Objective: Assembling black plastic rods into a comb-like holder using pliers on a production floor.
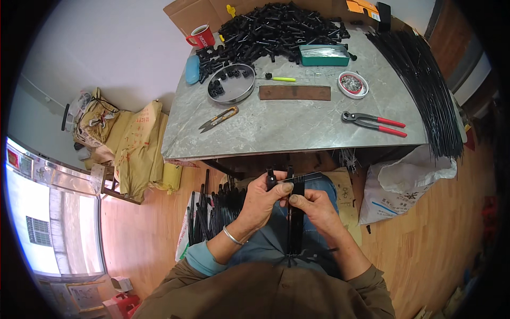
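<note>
My left hand (262,200), with a metal bangle on its wrist, is closed round a short black plastic fitting (271,179). Its thumb presses near the top of a long, flat, black bristle-like piece (295,228) that hangs down over my lap. My right hand (317,211) pinches that same black piece just below, thumb against its face. A thin wire or needle (308,176) sticks out to the right by the fingertips; which hand grips it I cannot tell. Both hands are held above my knees, just short of the table's front edge.
On the grey table (234,135) lie a heap of black fittings (281,32), a round metal dish (232,84), snips (219,119), red-handled pincers (373,123), a wooden strip (295,92) and a green box (324,56). Black strands (425,85) overhang the right edge; a white sack (398,183) stands below.
</note>
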`<state>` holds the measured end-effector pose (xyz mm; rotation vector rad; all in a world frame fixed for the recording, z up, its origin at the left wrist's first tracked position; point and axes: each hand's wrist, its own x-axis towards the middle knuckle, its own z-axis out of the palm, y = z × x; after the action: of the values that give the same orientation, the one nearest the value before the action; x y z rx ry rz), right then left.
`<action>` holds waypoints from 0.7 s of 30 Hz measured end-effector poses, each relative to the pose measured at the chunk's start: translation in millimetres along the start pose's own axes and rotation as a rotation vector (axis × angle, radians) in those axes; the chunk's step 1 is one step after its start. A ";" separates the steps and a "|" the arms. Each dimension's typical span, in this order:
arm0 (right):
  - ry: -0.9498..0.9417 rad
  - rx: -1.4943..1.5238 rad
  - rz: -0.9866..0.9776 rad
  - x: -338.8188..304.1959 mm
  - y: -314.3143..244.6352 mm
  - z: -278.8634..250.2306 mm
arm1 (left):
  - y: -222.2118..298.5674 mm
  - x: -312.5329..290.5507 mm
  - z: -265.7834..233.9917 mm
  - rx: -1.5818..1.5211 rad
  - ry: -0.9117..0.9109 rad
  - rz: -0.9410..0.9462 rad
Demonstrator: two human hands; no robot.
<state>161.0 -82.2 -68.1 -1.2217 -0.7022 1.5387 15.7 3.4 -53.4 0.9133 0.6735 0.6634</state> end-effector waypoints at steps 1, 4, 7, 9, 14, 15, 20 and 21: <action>-0.027 0.028 0.015 1.4 1.8 -2.1 | 0.6 0.4 0.3 0.001 0.001 -0.001; -0.047 0.132 0.071 1.6 7.7 -6.4 | 1.2 1.1 2.2 -0.113 -0.017 -0.035; -0.056 0.147 0.104 4.0 19.0 -9.7 | 0.9 -1.1 3.1 -0.160 -0.006 -0.068; -0.029 0.114 0.092 2.7 19.9 -7.9 | -0.3 -2.0 4.0 -0.094 -0.009 -0.048; 0.070 0.090 -0.042 -3.0 9.6 10.3 | -6.8 -7.6 6.6 -0.008 0.048 0.030; 0.069 0.085 -0.061 -2.6 6.8 10.6 | -8.6 -5.8 8.0 -0.030 0.068 0.049; 0.105 -0.064 -0.213 -2.3 5.3 15.6 | -12.7 -9.3 10.3 0.004 0.119 0.098; 0.104 -0.098 -0.188 -4.3 0.9 15.8 | -13.1 -9.7 10.5 0.051 0.133 0.121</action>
<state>145.8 -84.4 -62.4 -1.2611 -0.8078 1.2897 20.6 -14.8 -57.8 0.9682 0.7606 0.8234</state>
